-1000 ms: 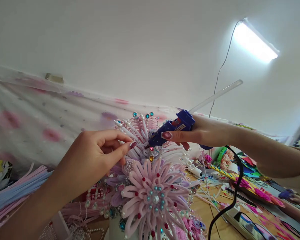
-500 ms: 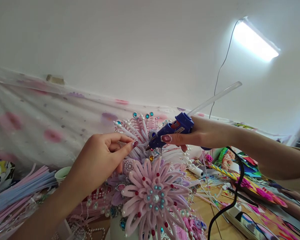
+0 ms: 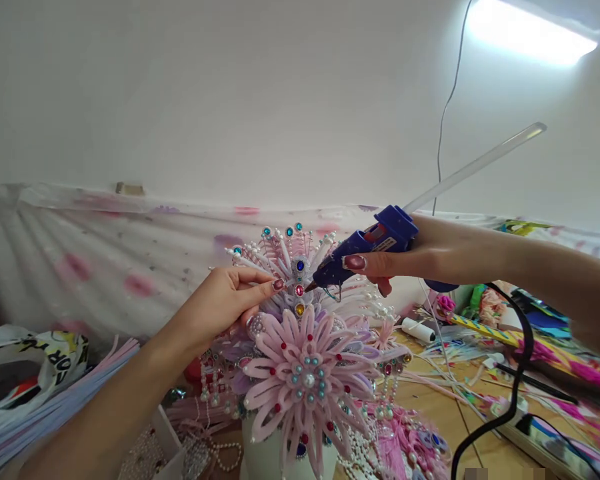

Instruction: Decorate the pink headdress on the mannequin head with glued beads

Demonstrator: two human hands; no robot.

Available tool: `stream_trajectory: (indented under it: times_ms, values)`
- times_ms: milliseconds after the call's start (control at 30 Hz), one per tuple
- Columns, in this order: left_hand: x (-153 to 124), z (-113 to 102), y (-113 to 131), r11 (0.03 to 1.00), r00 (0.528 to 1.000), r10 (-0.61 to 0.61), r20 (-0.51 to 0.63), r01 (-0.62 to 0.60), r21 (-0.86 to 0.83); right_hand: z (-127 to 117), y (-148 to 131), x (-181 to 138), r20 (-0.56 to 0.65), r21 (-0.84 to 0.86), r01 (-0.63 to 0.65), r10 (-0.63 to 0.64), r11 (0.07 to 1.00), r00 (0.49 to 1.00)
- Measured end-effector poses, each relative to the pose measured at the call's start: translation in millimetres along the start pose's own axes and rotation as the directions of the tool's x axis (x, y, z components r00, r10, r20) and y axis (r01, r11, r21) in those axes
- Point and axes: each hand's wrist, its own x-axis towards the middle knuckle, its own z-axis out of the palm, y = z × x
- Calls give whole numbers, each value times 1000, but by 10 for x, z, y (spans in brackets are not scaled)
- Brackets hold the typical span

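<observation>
A headdress with a large pink fuzzy-petalled flower (image 3: 307,381), gems and pearls stands before me on a white form (image 3: 263,448). With my right hand (image 3: 405,259) I grip a blue hot glue gun (image 3: 365,245), thumb along its side. Its nozzle tip is beside the pink gem (image 3: 299,291) in the headdress's middle column, and a clear glue stick (image 3: 480,163) juts from its back. On the other side of that gem, my left hand (image 3: 230,300) has thumb and index finger pinched together against the headdress. What lies between those fingertips is hidden.
Pale pink and blue fuzzy stems (image 3: 80,400) lie at the left, near a box of pearls (image 3: 147,447). The gun's black cord (image 3: 517,393) loops down on the right. Scraps and a white bottle (image 3: 418,329) lie on the wooden table (image 3: 425,400).
The glue gun's nozzle has moved a little right and up, uncovering the blue and pink gems. My left hand stays pinched at the headdress. The camera view has shifted.
</observation>
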Motion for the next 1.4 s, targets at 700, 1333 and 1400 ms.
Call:
stream_trajectory:
  times_ms: [700, 1333, 1400]
  values:
    - [-7, 156, 49, 993, 986, 51, -161, -32, 114, 28, 34, -205, -112, -103, -109, 97, 989, 989]
    - [-18, 98, 6, 990, 994, 18, -103, -3, 138, 23, 26, -252, -94, -50, -91, 86, 995, 992]
    - [-34, 88, 6, 987, 995, 29, -96, -13, 161, 18, 25, -254, -91, -48, -96, 92, 994, 992]
